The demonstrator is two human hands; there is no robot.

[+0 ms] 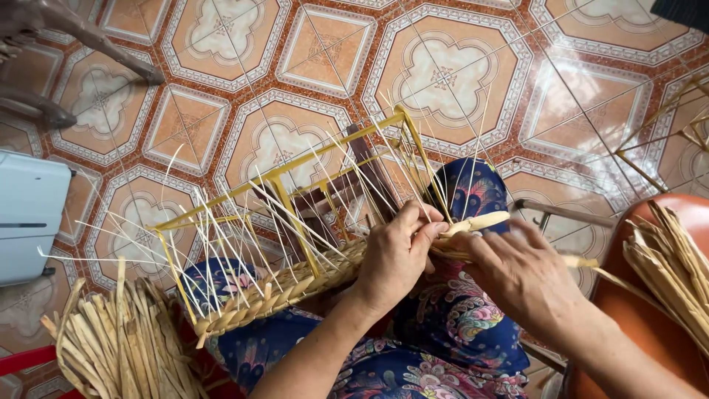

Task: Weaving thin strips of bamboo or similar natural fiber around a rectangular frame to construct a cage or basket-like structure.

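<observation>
Yellow rectangular metal frame (281, 177) lies on lap, thin pale upright strands across it. Braided straw band (273, 292) woven along near edge only; rest bare. Left hand (395, 255) and right hand (521, 277) pinch flat straw strip (476, 222) at corner.
</observation>
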